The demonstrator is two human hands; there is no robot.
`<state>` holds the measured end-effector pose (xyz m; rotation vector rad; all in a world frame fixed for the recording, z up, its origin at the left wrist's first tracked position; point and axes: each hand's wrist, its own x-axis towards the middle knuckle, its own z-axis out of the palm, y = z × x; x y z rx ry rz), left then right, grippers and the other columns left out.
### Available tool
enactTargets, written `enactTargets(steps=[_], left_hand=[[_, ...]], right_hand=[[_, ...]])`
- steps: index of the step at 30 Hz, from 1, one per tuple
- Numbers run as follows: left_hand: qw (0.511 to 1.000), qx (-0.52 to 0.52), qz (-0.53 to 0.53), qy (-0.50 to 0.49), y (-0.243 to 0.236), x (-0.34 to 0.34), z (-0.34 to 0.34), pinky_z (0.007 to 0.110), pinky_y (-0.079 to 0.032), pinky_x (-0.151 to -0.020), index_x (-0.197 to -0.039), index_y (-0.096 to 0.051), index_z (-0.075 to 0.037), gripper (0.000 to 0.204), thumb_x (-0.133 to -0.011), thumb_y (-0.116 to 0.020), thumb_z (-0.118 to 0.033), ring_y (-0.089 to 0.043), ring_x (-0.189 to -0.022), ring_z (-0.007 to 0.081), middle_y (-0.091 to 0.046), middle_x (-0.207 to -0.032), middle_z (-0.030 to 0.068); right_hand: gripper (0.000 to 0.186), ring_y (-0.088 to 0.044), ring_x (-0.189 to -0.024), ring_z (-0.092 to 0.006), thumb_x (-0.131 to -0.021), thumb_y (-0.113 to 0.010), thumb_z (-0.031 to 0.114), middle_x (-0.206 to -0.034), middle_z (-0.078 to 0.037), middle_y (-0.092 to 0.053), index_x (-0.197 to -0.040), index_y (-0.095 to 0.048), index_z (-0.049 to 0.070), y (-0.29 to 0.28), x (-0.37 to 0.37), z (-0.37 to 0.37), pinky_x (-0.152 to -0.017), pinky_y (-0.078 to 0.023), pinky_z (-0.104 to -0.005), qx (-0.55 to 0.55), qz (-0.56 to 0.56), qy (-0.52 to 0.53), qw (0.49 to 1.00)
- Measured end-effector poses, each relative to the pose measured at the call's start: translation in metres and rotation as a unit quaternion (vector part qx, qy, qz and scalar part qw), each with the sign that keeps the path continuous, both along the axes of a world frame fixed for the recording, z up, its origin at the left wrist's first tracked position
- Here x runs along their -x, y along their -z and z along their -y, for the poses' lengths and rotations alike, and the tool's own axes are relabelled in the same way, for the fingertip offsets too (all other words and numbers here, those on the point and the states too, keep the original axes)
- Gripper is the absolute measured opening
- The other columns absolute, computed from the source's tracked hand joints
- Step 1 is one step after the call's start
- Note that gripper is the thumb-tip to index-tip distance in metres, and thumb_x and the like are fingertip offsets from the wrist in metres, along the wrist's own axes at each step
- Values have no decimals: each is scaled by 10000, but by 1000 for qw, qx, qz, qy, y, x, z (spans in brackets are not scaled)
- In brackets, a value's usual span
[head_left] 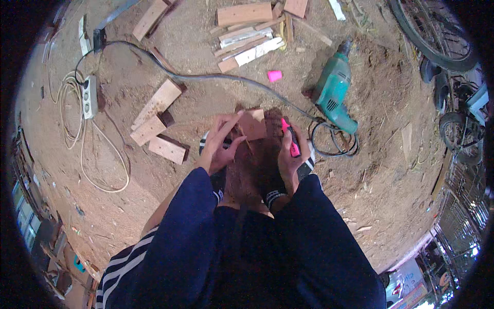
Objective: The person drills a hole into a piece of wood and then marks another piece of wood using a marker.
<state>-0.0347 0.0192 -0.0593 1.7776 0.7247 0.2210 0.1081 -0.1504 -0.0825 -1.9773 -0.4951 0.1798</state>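
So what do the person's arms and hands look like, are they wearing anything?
Both arms are covered to the wrist by long dark navy sleeves, the left sleeve and the right sleeve. The left hand and right hand are bare, with no gloves. No rings or watch can be made out. Near the left elbow there is dark cloth with white stripes.

You wear a dark navy long-sleeved top, and both sleeves reach down to your wrists. Your left hand point(218, 144) and right hand point(292, 154) are bare, without gloves. Lower at your left side, the dark fabric carries white stripes running in parallel bands. Below your hands, dark footwear with white markings shows at your feet.
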Motion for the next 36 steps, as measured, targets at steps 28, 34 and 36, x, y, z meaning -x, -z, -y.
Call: enactTargets(steps=[28, 34, 36], left_hand=[[953, 272, 53, -125, 5, -25, -14, 260, -557, -835, -1044, -729, -39, 194, -875, -789, 32, -668, -959, 91, -728, -1024, 33], [903, 391, 120, -133, 4, -22, -2, 283, -585, -873, -1109, -714, -45, 267, -870, -787, 48, -685, -983, 104, -717, -1069, 42], [868, 462, 110, -144, -7, -26, -1, 292, -592, -893, -1154, -701, -48, 317, -869, -783, 63, -688, -992, 109, -710, -1097, 46]], right_hand=[[452, -718, -1031, -347, -842, -771, 110, -1103, -153, -724, -1240, -559, 106, -52, -22, -4, -913, -553, -398, 102, -48, -118, 987], [650, -747, -884, -328, -791, -875, 335, -998, -148, -748, -1307, -545, 119, -47, -9, -10, -783, -582, -404, 136, -88, -228, 960], [671, -751, -824, -328, -760, -896, 344, -969, -131, -751, -1298, -564, 119, -24, -10, 3, -738, -585, -404, 157, -97, -220, 958]])
